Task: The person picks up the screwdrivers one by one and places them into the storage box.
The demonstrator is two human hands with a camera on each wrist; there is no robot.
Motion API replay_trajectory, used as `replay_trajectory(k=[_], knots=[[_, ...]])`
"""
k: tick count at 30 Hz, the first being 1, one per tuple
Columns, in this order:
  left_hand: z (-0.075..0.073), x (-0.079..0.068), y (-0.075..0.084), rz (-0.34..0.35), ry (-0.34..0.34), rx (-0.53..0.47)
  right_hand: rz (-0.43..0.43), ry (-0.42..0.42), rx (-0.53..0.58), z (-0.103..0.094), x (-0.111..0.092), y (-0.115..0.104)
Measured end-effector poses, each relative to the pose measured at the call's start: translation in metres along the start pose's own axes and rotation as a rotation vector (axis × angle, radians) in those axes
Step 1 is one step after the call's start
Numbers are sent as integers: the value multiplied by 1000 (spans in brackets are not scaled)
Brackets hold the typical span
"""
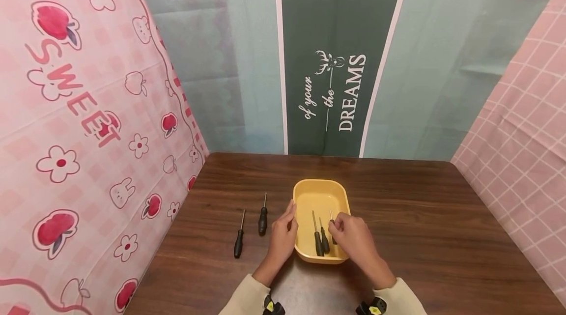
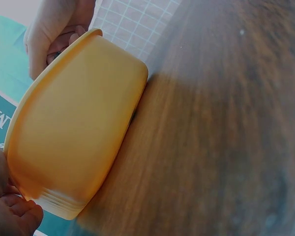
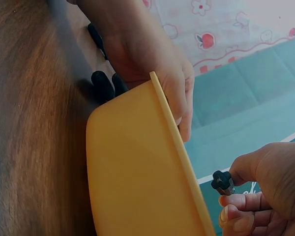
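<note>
My right hand (image 1: 353,239) pinches a black-handled screwdriver (image 1: 331,219) over the right side of a yellow plastic tray (image 1: 316,187). In the right wrist view the end of that screwdriver's handle (image 3: 222,182) pokes out between thumb and fingers. Holding the tray's left rim is my left hand (image 1: 283,234), its fingers along the outer wall. Inside the tray lie a longer screwdriver (image 1: 318,243) and a shorter screwdriver (image 1: 325,242), side by side with tips pointing away. Part of the gripped screwdriver is hidden by the right hand.
On the brown wooden table (image 1: 420,207), left of the tray, lie two more black-handled screwdrivers, a nearer one (image 1: 239,243) and a farther one (image 1: 263,221). Printed cloths hang around the table: a pink one (image 1: 101,167) at left, a green one (image 1: 327,20) behind.
</note>
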State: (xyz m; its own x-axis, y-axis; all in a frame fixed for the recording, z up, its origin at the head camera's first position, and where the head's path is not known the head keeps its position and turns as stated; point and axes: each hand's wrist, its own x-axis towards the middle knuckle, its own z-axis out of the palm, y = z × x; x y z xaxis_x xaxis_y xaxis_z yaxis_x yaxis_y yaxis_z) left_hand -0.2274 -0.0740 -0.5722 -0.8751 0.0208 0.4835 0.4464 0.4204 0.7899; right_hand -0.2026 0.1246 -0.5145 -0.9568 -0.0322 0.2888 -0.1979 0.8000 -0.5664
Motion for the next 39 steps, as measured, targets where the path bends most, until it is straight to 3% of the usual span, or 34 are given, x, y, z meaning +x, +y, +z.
replay_trajectory(k=[13, 39], knots=[[-2, 1, 3, 8, 6, 1, -69, 33, -6, 11, -2, -5], [0, 1, 2, 9, -2, -3, -50, -38, 6, 31, 3, -9]])
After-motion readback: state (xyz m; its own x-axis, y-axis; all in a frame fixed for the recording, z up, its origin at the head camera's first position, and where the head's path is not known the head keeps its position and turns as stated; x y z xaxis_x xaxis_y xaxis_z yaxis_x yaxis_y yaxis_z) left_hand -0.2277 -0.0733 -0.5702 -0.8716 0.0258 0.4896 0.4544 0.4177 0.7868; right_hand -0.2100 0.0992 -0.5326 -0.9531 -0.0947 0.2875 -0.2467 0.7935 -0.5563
